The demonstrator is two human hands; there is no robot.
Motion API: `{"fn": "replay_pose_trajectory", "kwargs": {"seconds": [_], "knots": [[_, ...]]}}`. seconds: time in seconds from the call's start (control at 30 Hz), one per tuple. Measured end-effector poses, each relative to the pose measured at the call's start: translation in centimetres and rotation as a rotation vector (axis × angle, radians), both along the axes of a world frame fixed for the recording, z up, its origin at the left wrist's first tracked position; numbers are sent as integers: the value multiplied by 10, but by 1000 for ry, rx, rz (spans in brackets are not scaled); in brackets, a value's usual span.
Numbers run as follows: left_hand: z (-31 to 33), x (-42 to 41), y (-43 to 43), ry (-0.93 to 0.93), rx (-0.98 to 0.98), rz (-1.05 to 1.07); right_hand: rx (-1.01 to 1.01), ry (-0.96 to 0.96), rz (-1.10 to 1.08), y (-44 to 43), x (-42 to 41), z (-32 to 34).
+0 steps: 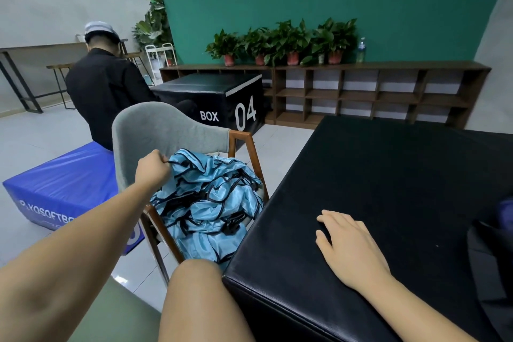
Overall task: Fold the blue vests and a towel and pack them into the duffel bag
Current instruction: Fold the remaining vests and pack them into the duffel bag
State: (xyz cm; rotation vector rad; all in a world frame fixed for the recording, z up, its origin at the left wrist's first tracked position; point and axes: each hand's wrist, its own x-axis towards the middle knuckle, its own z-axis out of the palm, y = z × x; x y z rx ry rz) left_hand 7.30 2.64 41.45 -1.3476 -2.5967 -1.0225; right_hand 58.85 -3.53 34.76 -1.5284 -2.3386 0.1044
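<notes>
A heap of light blue vests (pixel 211 197) with black trim fills the seat of a grey chair (pixel 155 130) left of centre. My left hand (pixel 152 168) reaches to the top left of the heap and pinches a black-trimmed edge of one vest. My right hand (pixel 350 247) lies flat, fingers apart, on the black padded box (pixel 388 175) that serves as a table at the right. At the far right edge a dark bag (pixel 491 253) is partly in view, with something blue above it. I see no towel.
A person in black sits with their back to me beyond the chair. A blue padded block (pixel 63 183) lies on the floor at the left. A black box marked "BOX 04" (pixel 222 100) and a low wooden shelf (pixel 361 91) with potted plants stand by the green wall.
</notes>
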Motion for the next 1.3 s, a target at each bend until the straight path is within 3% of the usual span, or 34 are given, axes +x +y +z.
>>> {"fn": "replay_pose_trajectory", "kwargs": {"seconds": [0.37, 0.63, 0.73, 0.87, 1.0, 1.1, 1.2, 1.3], "knots": [[129, 49, -9, -144, 263, -157, -13, 34, -14, -14, 3, 6], [233, 108, -38, -645, 515, -350, -174, 56, 34, -38, 16, 9], [273, 138, -57, -775, 581, -457, -252, 107, 26, -55, 22, 33], [318, 192, -83, -793, 625, -630, -196, 212, 79, -71, 23, 94], [354, 247, -107, -806, 646, -780, -134, 436, 144, -95, 25, 174], [378, 282, -126, -842, 649, -865, -151, 449, 187, -114, 30, 221], [403, 306, -144, -860, 691, -929, -272, 423, 200, -125, 39, 236], [422, 323, -160, -867, 719, -964, -467, 550, 274, -132, 55, 227]]}}
